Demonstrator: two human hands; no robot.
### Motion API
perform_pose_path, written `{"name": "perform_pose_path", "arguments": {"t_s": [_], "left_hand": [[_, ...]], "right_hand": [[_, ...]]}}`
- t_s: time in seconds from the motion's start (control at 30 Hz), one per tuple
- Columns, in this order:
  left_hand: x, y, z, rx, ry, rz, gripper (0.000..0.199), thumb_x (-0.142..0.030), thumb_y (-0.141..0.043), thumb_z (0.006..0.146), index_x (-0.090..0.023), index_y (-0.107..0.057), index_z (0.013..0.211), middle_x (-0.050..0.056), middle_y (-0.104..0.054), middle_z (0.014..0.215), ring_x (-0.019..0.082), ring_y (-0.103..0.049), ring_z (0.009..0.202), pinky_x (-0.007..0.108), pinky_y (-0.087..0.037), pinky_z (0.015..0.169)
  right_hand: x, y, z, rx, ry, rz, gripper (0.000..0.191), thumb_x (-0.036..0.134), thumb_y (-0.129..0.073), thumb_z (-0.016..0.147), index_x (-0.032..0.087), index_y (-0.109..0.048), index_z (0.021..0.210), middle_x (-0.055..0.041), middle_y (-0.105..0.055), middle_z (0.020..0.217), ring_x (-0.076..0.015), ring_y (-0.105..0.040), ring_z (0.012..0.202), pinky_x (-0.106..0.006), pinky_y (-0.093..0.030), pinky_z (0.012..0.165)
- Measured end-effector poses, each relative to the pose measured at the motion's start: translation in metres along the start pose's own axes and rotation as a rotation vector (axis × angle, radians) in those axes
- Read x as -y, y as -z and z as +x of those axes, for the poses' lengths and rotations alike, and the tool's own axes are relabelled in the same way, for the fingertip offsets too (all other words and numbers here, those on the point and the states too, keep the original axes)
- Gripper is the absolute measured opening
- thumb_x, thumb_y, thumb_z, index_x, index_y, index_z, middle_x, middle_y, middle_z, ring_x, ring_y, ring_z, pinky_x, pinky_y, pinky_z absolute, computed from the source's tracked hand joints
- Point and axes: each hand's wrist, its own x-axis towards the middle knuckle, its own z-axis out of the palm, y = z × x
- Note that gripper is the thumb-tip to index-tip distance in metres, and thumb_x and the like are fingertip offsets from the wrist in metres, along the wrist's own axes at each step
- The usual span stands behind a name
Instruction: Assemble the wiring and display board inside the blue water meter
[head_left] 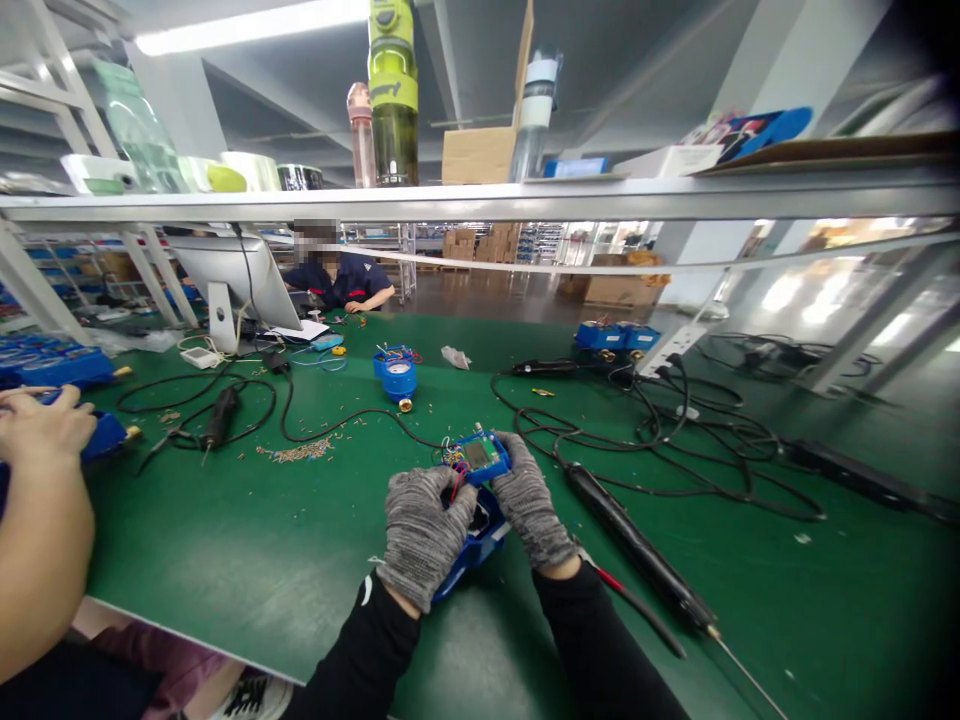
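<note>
You have two gloved hands on one blue device (480,500), which sits at the near edge of the green table (247,550), just in front of you. Your left hand (421,535) wraps its fingers around the left side of the device. Your right hand (531,500) grips the right side, with fingers curled closed beside the one small circuit board (480,454) that stands tilted on top. A bundle of coloured wires (454,462) sits at the board's left; I cannot count them.

On the table I count one more blue device of round shape (396,374) farther back, and two blue units (616,336) side by side near the white power strip (670,349). There are three pen-like electric tools: one long black tool (637,545) just right of your right hand, one (221,413) to the left, and one (544,368) far behind. Many black cables (675,440) cross each other, too tangled to count.

At the left edge, another person's bare arm (37,520) is cut off by the frame. One more person (341,280) sits far behind, partly hidden by a monitor (232,270). The lower part of your device is hidden under your hands.
</note>
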Motion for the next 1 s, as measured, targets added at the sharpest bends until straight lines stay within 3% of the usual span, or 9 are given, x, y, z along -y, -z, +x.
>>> {"name": "perform_pose_path", "arguments": {"t_s": [0.13,0.3,0.4,0.53,0.6,0.8,1.0], "left_hand": [[0.021,0.024,0.009,0.093,0.005,-0.196,0.013,-0.030,-0.065,0.077,-0.019,-0.072,0.080,0.009,-0.074,0.092,0.027,-0.064,0.095,0.044,-0.045,0.094],[0.039,0.052,0.029,0.248,0.011,-0.312,0.017,-0.034,-0.071,0.075,-0.018,-0.073,0.079,0.007,-0.074,0.085,0.024,-0.066,0.088,0.039,-0.050,0.089],[0.036,0.057,0.037,0.339,0.000,-0.398,0.023,-0.039,-0.068,0.079,-0.016,-0.071,0.083,0.008,-0.074,0.088,0.022,-0.067,0.088,0.036,-0.052,0.085],[0.033,0.056,0.044,0.495,-0.023,-0.489,0.028,-0.043,-0.067,0.076,-0.015,-0.068,0.076,0.006,-0.070,0.075,0.018,-0.064,0.072,0.030,-0.053,0.068],[0.036,0.051,0.047,0.479,-0.036,-0.477,0.024,-0.039,-0.072,0.070,-0.016,-0.067,0.073,0.003,-0.066,0.071,0.017,-0.060,0.069,0.028,-0.050,0.065],[0.052,0.024,0.059,0.146,0.018,-0.379,0.012,-0.026,-0.067,0.072,-0.019,-0.064,0.081,0.000,-0.063,0.079,0.015,-0.056,0.076,0.029,-0.046,0.076],[0.046,0.018,0.061,0.159,0.102,-0.491,0.013,-0.030,-0.065,0.072,-0.018,-0.062,0.078,-0.001,-0.061,0.071,0.012,-0.054,0.061,0.025,-0.045,0.061]], "right_hand": [[0.001,0.010,-0.005,0.027,0.002,0.057,0.035,0.034,-0.066,0.075,0.022,-0.061,0.107,-0.0050,-0.073,0.093,-0.0239,-0.070,0.081,-0.036,-0.058,0.072],[0.001,0.013,-0.004,0.048,-0.010,0.068,0.042,0.037,-0.072,0.070,0.022,-0.059,0.107,-0.0053,-0.072,0.097,-0.0242,-0.070,0.083,-0.037,-0.058,0.073],[-0.002,0.012,-0.001,0.067,0.009,0.064,0.044,0.040,-0.072,0.070,0.022,-0.058,0.108,-0.0057,-0.071,0.098,-0.0243,-0.069,0.085,-0.038,-0.057,0.077],[-0.014,0.016,0.003,0.093,0.062,0.063,0.044,0.043,-0.072,0.071,0.023,-0.058,0.108,-0.0061,-0.070,0.105,-0.0252,-0.067,0.095,-0.042,-0.054,0.089],[-0.021,0.017,0.006,0.101,0.084,0.065,0.047,0.044,-0.073,0.071,0.023,-0.058,0.110,-0.0061,-0.069,0.109,-0.0256,-0.066,0.099,-0.044,-0.053,0.093],[-0.028,0.016,0.007,0.091,0.111,0.076,0.051,0.048,-0.071,0.073,0.022,-0.058,0.115,-0.0092,-0.067,0.116,-0.0289,-0.064,0.105,-0.050,-0.049,0.099],[-0.014,0.017,0.001,0.177,0.146,0.119,0.043,0.049,-0.062,0.082,0.021,-0.061,0.114,-0.0098,-0.069,0.114,-0.0284,-0.067,0.104,-0.047,-0.052,0.097]]}}
